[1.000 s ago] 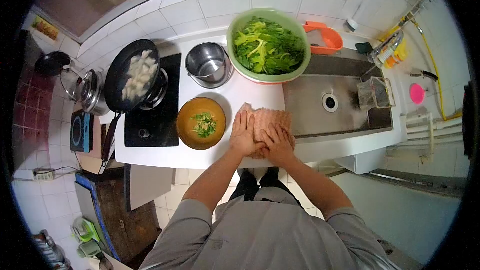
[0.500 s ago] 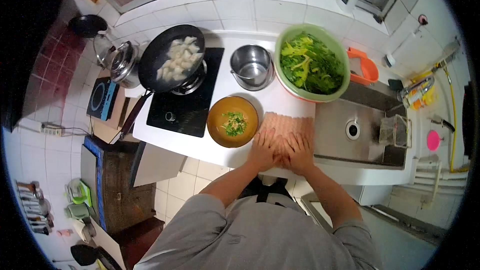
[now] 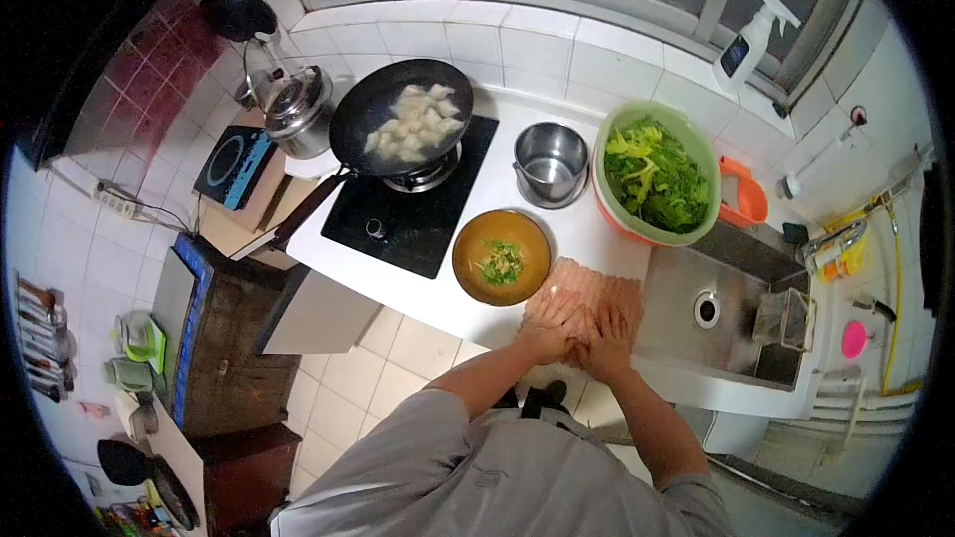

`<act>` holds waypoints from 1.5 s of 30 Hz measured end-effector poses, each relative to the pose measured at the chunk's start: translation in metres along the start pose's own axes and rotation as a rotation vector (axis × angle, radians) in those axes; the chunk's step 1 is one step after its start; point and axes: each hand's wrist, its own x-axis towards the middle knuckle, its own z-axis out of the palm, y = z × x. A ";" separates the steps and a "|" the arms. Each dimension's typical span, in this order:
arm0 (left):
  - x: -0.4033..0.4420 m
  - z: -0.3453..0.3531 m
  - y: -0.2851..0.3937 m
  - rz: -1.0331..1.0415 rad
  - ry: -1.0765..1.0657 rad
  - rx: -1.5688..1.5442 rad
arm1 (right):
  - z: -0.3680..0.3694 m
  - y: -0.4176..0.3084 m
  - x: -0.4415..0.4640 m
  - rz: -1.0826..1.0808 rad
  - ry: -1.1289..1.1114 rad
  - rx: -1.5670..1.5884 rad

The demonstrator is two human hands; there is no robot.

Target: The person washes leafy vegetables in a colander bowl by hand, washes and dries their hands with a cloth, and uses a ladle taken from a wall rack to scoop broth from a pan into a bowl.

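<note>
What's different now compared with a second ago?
The left hand and right hand have slid slightly back over the pink cloth, towards the person. Nothing was newly grabbed or let go. The view swung too, bringing the spray bottle fully into sight. The pan, bowl, metal pot and tub of greens stayed put on their spots.

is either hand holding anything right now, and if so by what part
Nothing looks gripped: the left hand and right hand lie with fingers extended on top of the pink cloth, over its part nearest the person.
</note>
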 end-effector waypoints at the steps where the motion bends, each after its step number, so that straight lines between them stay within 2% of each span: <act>1: -0.002 0.001 0.001 0.001 0.003 0.018 | -0.005 -0.002 0.004 0.003 -0.007 0.016; 3: -0.003 0.000 0.000 0.007 0.011 0.055 | 0.001 0.001 0.002 0.004 0.038 -0.017; 4: -0.007 -0.033 0.012 0.024 -0.001 0.091 | 0.001 -0.001 0.002 0.003 0.060 -0.032; 7: -0.026 -0.016 0.010 0.076 0.115 -0.071 | -0.012 -0.023 -0.013 0.034 -0.031 -0.116; 8: -0.033 0.003 0.002 0.020 0.088 -0.054 | -0.005 -0.024 -0.019 0.044 -0.017 -0.102; 10: -0.033 -0.025 0.007 0.009 0.055 -0.133 | 0.008 -0.027 -0.022 0.064 0.007 -0.075; 14: -0.030 -0.024 -0.004 -0.008 -0.090 -0.194 | -0.016 -0.032 -0.004 0.106 -0.160 -0.074; 17: -0.034 -0.024 -0.010 0.043 -0.102 -0.043 | 0.000 -0.026 0.003 0.166 -0.200 -0.050; 18: -0.036 -0.042 -0.005 0.030 -0.098 -0.110 | -0.001 -0.027 0.005 0.178 -0.208 -0.040; 22: -0.036 -0.024 -0.011 -0.037 -0.118 -0.042 | -0.018 -0.038 0.017 0.218 -0.190 -0.010; 24: -0.035 0.002 -0.022 -0.010 -0.147 0.021 | 0.002 -0.023 0.013 0.079 -0.199 -0.074; 27: -0.029 -0.045 0.000 -0.074 -0.309 0.026 | 0.010 -0.015 0.009 0.006 -0.182 -0.061; 30: -0.035 -0.030 0.004 -0.023 -0.089 -0.206 | -0.005 -0.028 0.013 0.020 -0.130 0.150; 31: -0.037 -0.029 0.003 -0.035 -0.132 -0.157 | -0.013 -0.035 0.014 0.028 -0.112 0.243; 33: -0.043 -0.025 0.000 -0.069 -0.215 -0.065 | -0.040 -0.052 0.010 -0.067 -0.170 0.052; 34: -0.048 -0.019 0.000 -0.053 -0.067 -0.112 | -0.046 -0.058 0.013 -0.119 -0.194 -0.044; 36: -0.051 -0.013 0.001 -0.081 -0.023 -0.265 | -0.019 -0.042 0.008 -0.097 -0.118 0.075; 39: -0.069 -0.040 0.007 -0.153 0.091 -0.402 | 0.003 -0.040 0.006 -0.144 0.078 0.271; 41: -0.093 -0.022 -0.005 -0.242 0.108 -0.555 | 0.052 -0.031 0.003 -0.041 -0.076 0.679; 43: -0.134 -0.056 -0.004 -0.427 0.018 -0.555 | 0.019 -0.074 0.003 -0.187 -0.227 0.648; 45: -0.191 -0.062 -0.017 -0.598 0.143 -0.583 | 0.033 -0.096 0.002 -0.246 -0.404 0.641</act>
